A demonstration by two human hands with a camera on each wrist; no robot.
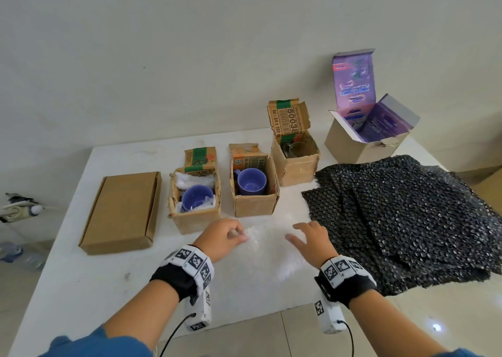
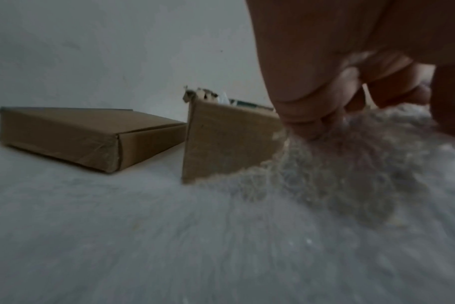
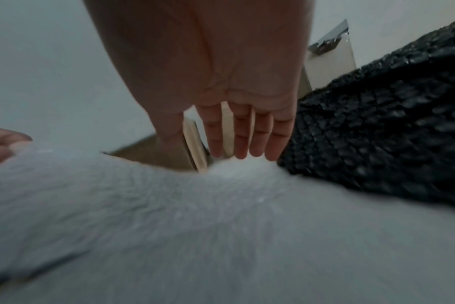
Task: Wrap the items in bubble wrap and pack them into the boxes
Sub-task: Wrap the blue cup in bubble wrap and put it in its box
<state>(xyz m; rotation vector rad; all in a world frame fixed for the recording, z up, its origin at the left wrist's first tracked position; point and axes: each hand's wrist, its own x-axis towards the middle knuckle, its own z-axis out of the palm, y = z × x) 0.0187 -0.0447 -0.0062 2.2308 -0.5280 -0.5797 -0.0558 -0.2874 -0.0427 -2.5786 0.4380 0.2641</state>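
Bubble wrap (image 1: pixel 267 244), a clear sheet, lies flat near the table's (image 1: pixel 81 288) front edge, probably laid out for a mug. Left hand (image 1: pixel 221 238) pinches its left corner; right hand (image 1: pixel 309 238), fingers spread, hovers over its right side to smooth it.

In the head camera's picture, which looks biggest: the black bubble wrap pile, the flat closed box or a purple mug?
1. Black bubble wrap pile, easily largest.
2. Flat closed box.
3. Purple mug, smallest.
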